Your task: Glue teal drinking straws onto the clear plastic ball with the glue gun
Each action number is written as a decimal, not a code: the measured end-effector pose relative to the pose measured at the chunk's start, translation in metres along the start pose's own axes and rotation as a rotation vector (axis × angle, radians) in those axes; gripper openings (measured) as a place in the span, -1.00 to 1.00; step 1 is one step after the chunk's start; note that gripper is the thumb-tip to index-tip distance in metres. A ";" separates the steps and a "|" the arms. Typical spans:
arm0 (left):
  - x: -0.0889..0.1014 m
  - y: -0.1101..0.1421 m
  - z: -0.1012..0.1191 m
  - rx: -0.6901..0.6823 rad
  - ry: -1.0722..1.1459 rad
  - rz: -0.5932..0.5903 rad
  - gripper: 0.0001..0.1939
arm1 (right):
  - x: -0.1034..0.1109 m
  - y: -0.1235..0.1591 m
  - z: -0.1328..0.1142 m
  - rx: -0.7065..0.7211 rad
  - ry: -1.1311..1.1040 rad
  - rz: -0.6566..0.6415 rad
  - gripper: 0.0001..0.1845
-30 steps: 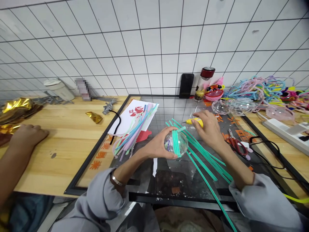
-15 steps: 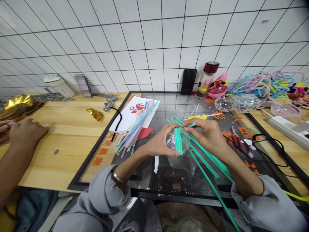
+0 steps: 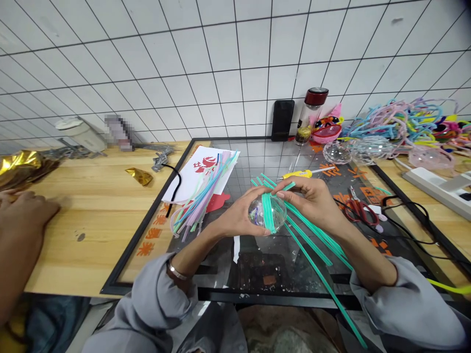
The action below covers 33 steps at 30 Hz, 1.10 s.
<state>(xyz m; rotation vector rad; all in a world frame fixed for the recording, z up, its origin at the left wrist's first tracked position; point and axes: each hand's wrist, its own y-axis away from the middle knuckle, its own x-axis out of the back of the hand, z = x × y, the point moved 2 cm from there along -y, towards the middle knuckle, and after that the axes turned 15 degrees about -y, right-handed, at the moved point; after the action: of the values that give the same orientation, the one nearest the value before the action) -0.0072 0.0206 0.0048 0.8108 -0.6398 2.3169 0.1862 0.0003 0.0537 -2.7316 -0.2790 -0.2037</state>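
Note:
My left hand (image 3: 237,214) wraps round the side of a clear, faceted plastic ball (image 3: 280,212), thumb underneath and fingers over the top. Green pipe cleaners (image 3: 268,213) lie side by side as a band across the ball. At the top of the ball, my right hand (image 3: 309,197) pinches a green pipe cleaner end (image 3: 290,186) between thumb and fingers. Loose green pipe cleaners (image 3: 312,240) lie beneath and beside the ball, one reaching past the table's front edge. Just beyond my right fingers rests a yellow tool (image 3: 300,174) with a narrow tip and a white stick at its rear.
Pastel pipe cleaners (image 3: 209,189) lie over white paper (image 3: 180,184) on the left. Red scissors (image 3: 358,211) and a black cable (image 3: 412,233) are on the right. A phone (image 3: 282,120) and a bottle (image 3: 308,120) stand by the wall. Another person's hand (image 3: 27,213) rests far left.
My right hand has let go of the yellow tool, leaving it on the table, and has come to the top of the ball, pinching the green end. My left hand still holds the ball.

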 end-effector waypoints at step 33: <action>-0.001 -0.001 -0.003 -0.067 -0.008 0.008 -0.07 | -0.001 0.000 0.000 0.032 0.049 -0.041 -0.83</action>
<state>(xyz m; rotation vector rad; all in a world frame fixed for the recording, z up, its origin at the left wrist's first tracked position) -0.0072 0.0226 0.0018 0.7885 -0.7217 2.2878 0.1849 -0.0005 0.0535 -2.6866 -0.3221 -0.2747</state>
